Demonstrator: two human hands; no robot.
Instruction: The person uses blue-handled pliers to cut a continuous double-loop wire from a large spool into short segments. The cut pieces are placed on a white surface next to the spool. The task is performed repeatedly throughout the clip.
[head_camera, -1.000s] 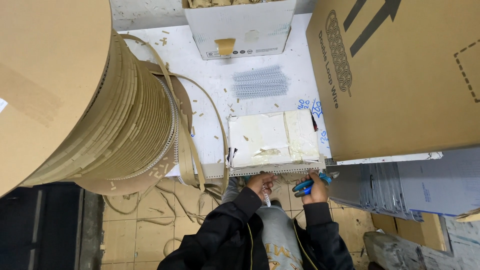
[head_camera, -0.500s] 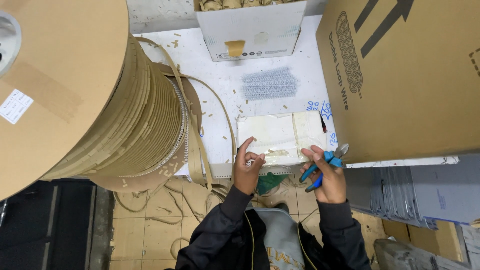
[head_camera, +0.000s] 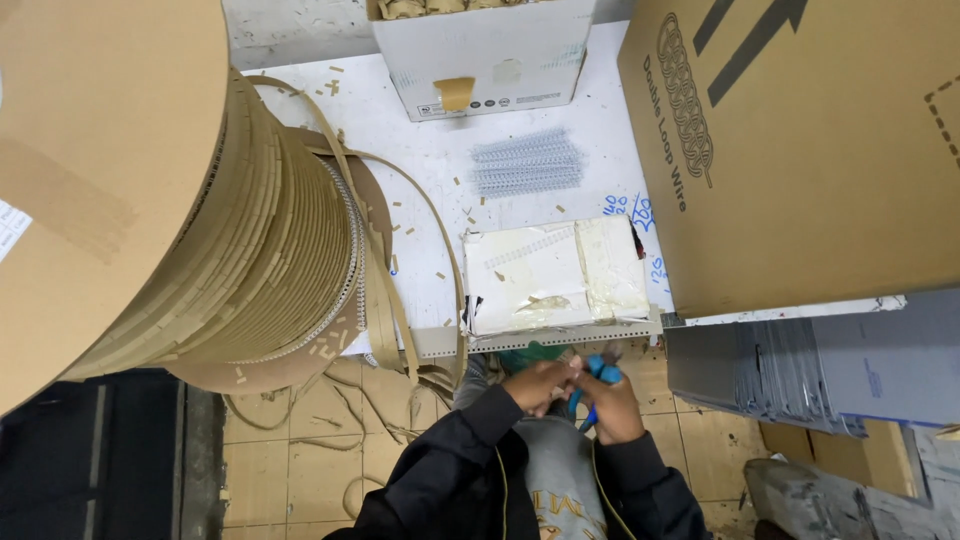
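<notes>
Both my hands meet just below the front edge of the white table (head_camera: 440, 160), over my lap. My right hand (head_camera: 610, 408) grips a pair of blue-handled cutters (head_camera: 600, 368). My left hand (head_camera: 538, 385) is curled against the cutters' tip, and whatever its fingers pinch is hidden. Right above the hands, a white taped block (head_camera: 555, 275) lies on the table at its front edge. A small pile of cut silver wire combs (head_camera: 527, 162) lies farther back.
A huge cardboard spool (head_camera: 130, 180) wound with wire and paper strip fills the left, its loose strips (head_camera: 405, 300) drooping to the tiled floor. A large brown carton (head_camera: 800, 150) stands at right, a white box (head_camera: 480, 55) at the back, grey sheets (head_camera: 800, 370) lower right.
My left hand has left the taped block and dropped below the table edge. My right hand with the cutters has moved left to meet it.
</notes>
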